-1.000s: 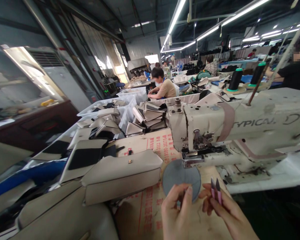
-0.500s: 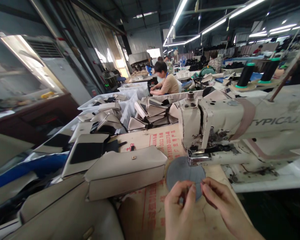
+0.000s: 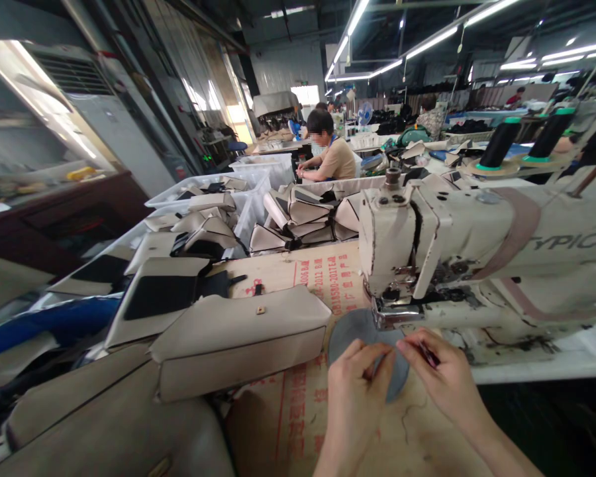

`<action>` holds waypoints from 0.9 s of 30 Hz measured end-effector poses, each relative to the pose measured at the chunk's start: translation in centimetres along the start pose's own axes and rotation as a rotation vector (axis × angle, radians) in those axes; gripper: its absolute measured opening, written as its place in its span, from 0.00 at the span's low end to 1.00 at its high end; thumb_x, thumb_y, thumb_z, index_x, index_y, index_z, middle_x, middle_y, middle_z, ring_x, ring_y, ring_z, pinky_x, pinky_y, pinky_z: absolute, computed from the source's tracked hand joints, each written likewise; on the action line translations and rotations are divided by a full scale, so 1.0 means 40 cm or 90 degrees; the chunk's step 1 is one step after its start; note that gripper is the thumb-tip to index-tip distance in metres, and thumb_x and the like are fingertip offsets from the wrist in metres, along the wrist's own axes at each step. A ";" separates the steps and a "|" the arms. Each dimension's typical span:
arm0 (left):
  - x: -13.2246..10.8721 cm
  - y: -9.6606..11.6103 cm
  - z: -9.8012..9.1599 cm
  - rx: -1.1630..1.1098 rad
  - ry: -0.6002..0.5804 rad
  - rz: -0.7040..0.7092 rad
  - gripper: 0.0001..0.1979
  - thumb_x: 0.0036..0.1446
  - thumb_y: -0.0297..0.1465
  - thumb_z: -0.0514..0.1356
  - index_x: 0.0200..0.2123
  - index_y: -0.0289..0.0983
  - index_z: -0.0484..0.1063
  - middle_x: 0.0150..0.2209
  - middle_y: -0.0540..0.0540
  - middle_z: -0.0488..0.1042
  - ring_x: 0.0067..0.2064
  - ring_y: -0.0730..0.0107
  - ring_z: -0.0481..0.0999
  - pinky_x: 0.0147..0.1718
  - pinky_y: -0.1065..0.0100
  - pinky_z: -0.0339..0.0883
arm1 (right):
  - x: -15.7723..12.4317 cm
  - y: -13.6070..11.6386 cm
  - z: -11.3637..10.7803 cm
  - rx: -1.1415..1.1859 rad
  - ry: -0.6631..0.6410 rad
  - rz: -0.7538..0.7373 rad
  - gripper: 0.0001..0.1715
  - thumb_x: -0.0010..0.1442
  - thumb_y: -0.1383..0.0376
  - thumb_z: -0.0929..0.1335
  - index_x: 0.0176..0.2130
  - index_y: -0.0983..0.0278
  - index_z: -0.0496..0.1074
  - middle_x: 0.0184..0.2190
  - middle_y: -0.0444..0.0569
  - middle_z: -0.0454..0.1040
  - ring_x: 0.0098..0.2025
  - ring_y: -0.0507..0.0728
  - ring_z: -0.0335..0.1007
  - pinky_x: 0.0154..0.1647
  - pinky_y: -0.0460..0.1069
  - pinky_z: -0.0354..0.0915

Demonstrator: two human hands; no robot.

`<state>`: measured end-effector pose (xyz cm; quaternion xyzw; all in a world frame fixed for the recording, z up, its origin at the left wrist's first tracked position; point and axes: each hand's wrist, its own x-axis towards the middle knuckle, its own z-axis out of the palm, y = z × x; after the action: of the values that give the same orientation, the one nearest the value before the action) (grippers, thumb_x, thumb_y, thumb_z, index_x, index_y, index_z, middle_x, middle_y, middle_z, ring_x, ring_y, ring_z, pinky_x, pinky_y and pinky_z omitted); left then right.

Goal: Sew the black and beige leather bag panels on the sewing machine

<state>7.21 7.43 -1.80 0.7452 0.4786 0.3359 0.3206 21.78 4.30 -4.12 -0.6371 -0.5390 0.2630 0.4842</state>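
Note:
My left hand (image 3: pixel 360 377) is closed in a pinch over a grey disc (image 3: pixel 350 331) on the board, just below the sewing machine's needle area. Fingertips of my right hand (image 3: pixel 442 374) pinch together close beside it, nearly touching the left. A fine thread seems to run between the two pinches, though it is hardly visible. Tucked among the right fingers is a small dark reddish item (image 3: pixel 430 358), too little exposed to name. The sewing machine (image 3: pixel 392 245) stands right above my hands. A beige bag (image 3: pixel 248 338) lies left of the disc.
Other beige bag pieces (image 3: pixel 166 298) lie at left, and white bins (image 3: pixel 251 222) behind hold several more. A loose dark thread (image 3: pixel 405 424) lies on the wooden board (image 3: pixel 298 424). Two black thread cones (image 3: pixel 499 146) stand behind the machine. A co-worker (image 3: pixel 335 156) sits beyond the bins.
My hands have shifted slightly, with the right fingers curled more and the reddish item now showing. The view has turned a little; the bags and disc stay in place.

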 end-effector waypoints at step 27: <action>0.123 -0.035 0.066 0.276 0.151 0.081 0.06 0.59 0.28 0.50 0.37 0.38 0.65 0.31 0.51 0.74 0.31 0.72 0.74 0.27 0.72 0.59 | -0.016 0.114 0.035 -0.020 0.115 0.157 0.17 0.51 0.51 0.67 0.31 0.63 0.71 0.28 0.43 0.71 0.29 0.52 0.62 0.30 0.44 0.58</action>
<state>10.19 12.05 -3.47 0.7807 0.5256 0.3300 0.0734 22.37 4.39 -8.88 -0.7268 -0.4151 0.2538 0.4849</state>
